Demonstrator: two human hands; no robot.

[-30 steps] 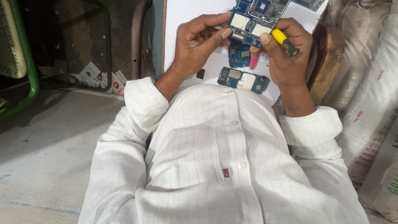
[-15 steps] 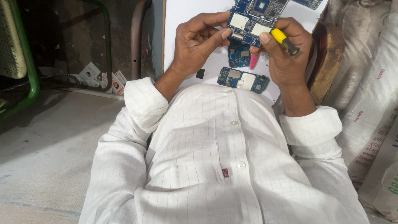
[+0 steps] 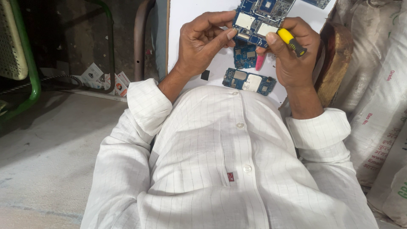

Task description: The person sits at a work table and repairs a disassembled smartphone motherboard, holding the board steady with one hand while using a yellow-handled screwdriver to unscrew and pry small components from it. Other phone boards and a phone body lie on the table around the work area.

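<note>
White board [image 3: 190, 17] backs left hand [image 3: 203, 42] gripping half-cropped circuit board [image 3: 258, 21], right hand [image 3: 292, 55] clutching screwdriver [image 3: 291, 41].

held circuit board [image 3: 259, 20] above board [image 3: 186, 17]; two circuit boards [image 3: 249, 80] on it; sacks [image 3: 377, 114] right

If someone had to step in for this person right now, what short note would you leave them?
Left hand: grips the blue circuit board by its left edge, lifted above the white board.
Right hand: holds a yellow-handled screwdriver against the board's right side.
On the white board: two more circuit boards, a pink tool and a small black piece.
Done or left: cannot tell from this view.
</note>
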